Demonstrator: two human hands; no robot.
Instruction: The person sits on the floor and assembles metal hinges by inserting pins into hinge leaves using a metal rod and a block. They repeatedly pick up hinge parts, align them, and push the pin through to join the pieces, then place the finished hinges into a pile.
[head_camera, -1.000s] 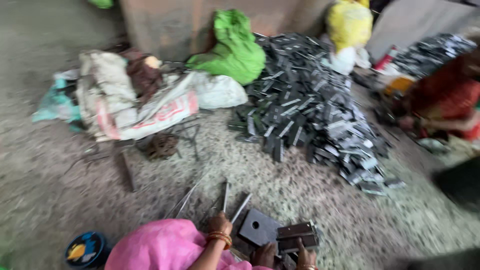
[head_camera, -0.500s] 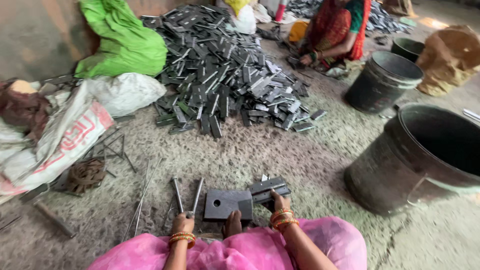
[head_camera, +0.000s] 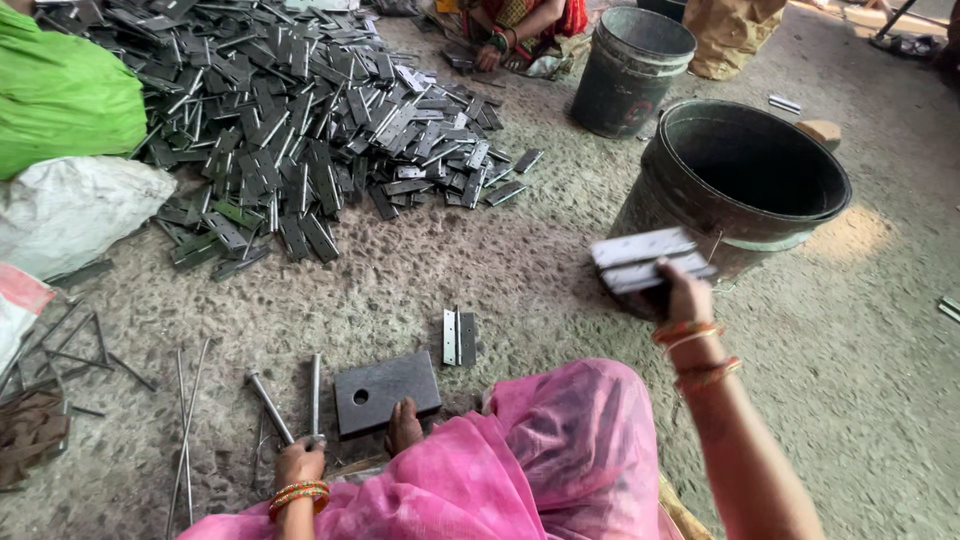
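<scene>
Seated floor work, seen from the head camera. A large heap of flat metal hinges is spread over the rough floor, with a big dark tub to the right and a smaller bucket beyond it. A thick steel block with one hole lies before the pink-draped knee, an opened hinge just beside its far corner.

Half a second earlier both hands were held low at the block, a stack of hinges beside it. That stack is now raised close to the tub's rim, clasped from below by the right hand; its fingers are closed around the bundle. The left hand is pressed shut on the end of a steel rod. A transfer toward the tub is suggested.
</scene>
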